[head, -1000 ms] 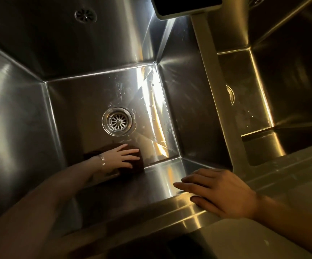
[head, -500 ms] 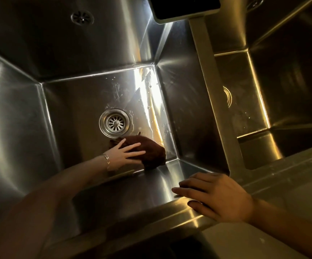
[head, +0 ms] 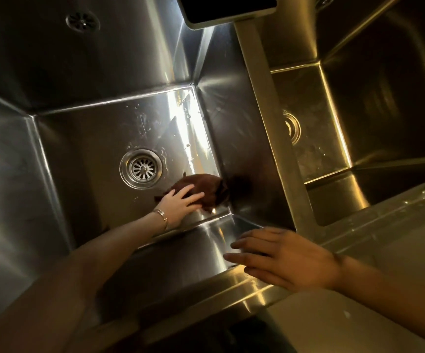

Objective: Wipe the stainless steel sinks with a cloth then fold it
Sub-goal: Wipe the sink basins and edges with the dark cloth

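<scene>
While the left hand (head: pixel 180 203) presses one cloth (head: pixel 207 184) flat-fingered, the right hand (head: pixel 286 261) is spread; two sinks (head: pixel 84 161)

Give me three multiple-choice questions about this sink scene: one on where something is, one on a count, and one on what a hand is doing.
1. Where does the cloth lie?
A. on the front rim
B. on the floor of the left sink, between the left drain and the right wall
C. draped over a tap

2. How many floor drains show?
A. one
B. two
C. four

3. What is the left hand doing?
A. pressing the cloth with straight fingers
B. hanging idle above the rim
C. clenched in a fist

Answers:
1. B: the cloth sits on the basin floor, right of the left drain and close to the wall.
2. B: the left drain plus the right drain in the right sink.
3. A: its fingers lie spread flat on the cloth.
</scene>
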`<state>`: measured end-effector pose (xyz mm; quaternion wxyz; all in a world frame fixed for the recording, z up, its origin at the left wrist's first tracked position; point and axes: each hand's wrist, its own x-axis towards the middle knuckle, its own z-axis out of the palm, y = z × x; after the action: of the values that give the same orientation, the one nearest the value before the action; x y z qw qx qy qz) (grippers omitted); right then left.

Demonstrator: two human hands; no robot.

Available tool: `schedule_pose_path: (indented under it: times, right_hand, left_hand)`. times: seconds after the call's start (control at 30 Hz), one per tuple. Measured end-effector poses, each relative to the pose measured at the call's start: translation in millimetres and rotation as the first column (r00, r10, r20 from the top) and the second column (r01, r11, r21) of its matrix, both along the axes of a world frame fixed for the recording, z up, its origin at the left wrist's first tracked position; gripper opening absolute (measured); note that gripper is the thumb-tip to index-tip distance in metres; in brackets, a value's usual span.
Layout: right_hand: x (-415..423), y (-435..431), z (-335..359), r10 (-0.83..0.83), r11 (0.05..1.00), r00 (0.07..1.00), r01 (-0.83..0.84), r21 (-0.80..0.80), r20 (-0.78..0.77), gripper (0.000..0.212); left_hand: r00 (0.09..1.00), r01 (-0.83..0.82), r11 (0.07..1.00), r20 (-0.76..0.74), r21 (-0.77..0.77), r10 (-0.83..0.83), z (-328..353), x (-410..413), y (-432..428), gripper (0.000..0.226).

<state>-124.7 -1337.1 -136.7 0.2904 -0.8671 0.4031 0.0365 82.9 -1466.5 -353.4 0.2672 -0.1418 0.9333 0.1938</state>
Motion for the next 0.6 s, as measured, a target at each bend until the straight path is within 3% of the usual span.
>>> schedule_pose_path:
  times: [0.13,0.23,0.33,0.4,0.47,0.53,0.6]
  right_hand:
    - [-19.6,-32.0,3.1,0.070,0.991,0.998,-0.070,-0.115,-0.006,0.041]
    - [-28.8,-65.3,1.9,0.120,0.969,0.993,-0.120,-0.214,-0.012,0.043]
    - [-34.7,-104.2,-1.7,0.178,0.948,0.982,-0.188,-0.256,-0.062,0.038]
    - [-35.5,-127.3,-4.3,0.227,0.933,0.968,-0.248,-0.261,-0.108,0.036]
    - [-35.4,-143.2,-5.4,0.258,0.928,0.959,-0.280,-0.247,-0.118,0.036]
    - [-36.0,-147.2,-6.6,0.272,0.926,0.956,-0.291,-0.240,-0.109,0.033]
    - [-37.6,-145.6,-7.6,0.269,0.930,0.956,-0.288,-0.228,-0.114,0.031]
  left_hand:
    - [0.956,0.295,0.955,-0.010,0.032,-0.294,7.4,2.9,14.9,0.068]
    - [0.915,0.355,0.925,-0.154,-0.132,-0.373,2.4,-8.3,12.0,0.061]
    - [0.856,0.443,0.865,-0.176,-0.235,-0.486,-10.1,-25.0,13.4,0.051]
    - [0.837,0.495,0.838,-0.134,-0.229,-0.531,-26.6,-34.3,9.1,0.057]
    - [0.898,0.402,0.895,-0.110,-0.193,-0.427,-25.3,-46.4,-8.4,0.061]
    - [0.974,0.187,0.967,-0.099,-0.172,-0.205,-22.6,-56.4,-32.2,0.064]
    - [0.995,-0.063,0.986,-0.090,-0.156,0.050,-21.7,-67.8,-65.9,0.066]
